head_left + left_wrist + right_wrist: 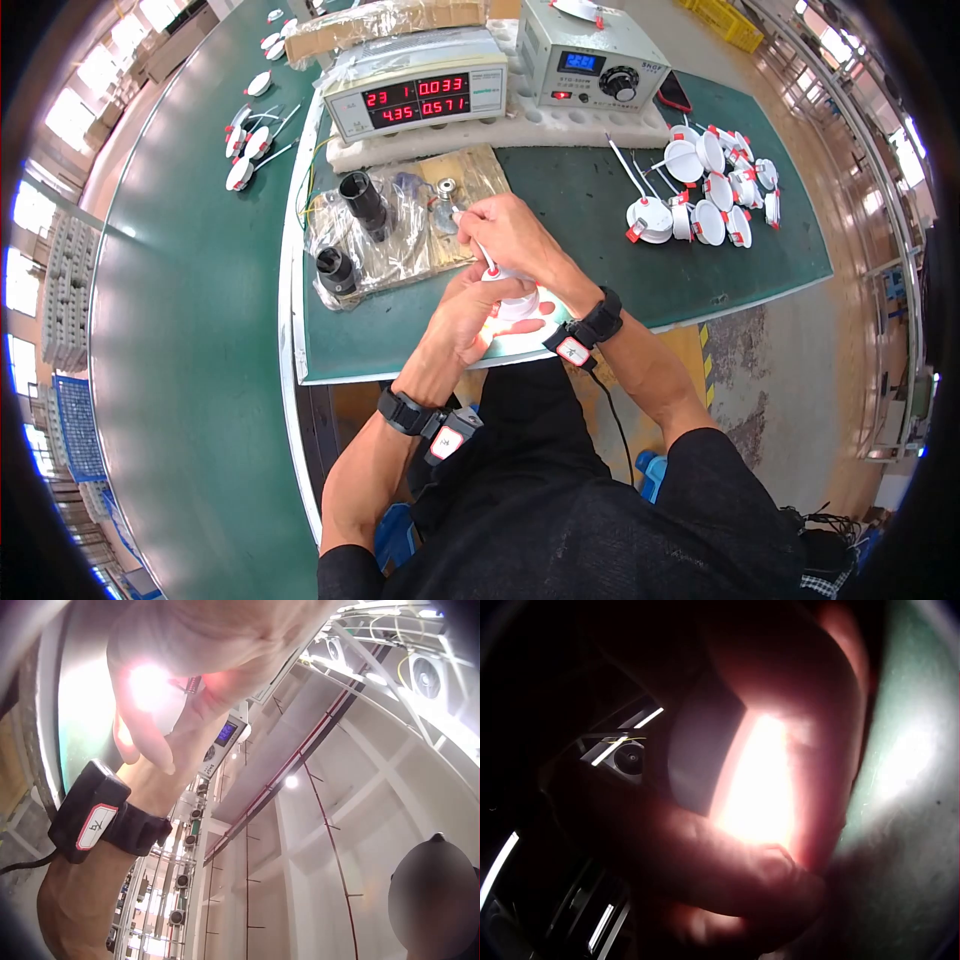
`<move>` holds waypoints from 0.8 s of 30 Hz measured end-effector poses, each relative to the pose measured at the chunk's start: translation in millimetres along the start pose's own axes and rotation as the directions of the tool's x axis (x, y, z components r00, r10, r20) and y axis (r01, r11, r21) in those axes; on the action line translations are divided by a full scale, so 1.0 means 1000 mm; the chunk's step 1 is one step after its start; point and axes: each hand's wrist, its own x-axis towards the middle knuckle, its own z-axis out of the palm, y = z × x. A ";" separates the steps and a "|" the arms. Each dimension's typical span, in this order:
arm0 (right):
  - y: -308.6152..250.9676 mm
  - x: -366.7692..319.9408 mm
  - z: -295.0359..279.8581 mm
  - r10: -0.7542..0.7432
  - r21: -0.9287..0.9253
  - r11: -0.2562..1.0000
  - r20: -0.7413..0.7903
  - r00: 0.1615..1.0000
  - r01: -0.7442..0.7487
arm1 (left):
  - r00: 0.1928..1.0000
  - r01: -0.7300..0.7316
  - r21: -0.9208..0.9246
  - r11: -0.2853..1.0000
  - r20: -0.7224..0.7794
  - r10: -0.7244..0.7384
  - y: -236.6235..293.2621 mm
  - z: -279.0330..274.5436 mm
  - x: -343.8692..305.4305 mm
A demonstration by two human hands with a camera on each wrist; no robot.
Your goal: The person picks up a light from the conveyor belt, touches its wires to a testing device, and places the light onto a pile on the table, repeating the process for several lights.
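Note:
A lit white round downlight (517, 303) with red clips is gripped in my left hand (466, 312), face down above the green bench's front edge. Its light glares between the fingers in both wrist views, washing out the lamp face (759, 784). From the lamp a short white cable (487, 257) runs up to my right hand (512, 236), which pinches it near its end. The right fingertips are right by a small metal terminal post (446, 188) on a plastic-covered board (415, 245); the cable's tip is partly hidden by the fingers.
A power meter (418, 100) with red digits and a supply box (597, 65) stand on white foam behind the board. Two black cylinders (365, 203) rise from the board. Several downlights (710, 190) are heaped at right; others (248, 150) lie on the left bench.

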 end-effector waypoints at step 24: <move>-0.001 0.001 -0.001 -0.002 -0.005 1.000 -0.005 1.000 0.002 | 1.000 0.021 -0.067 0.998 0.020 -0.019 -0.004 -0.003 0.005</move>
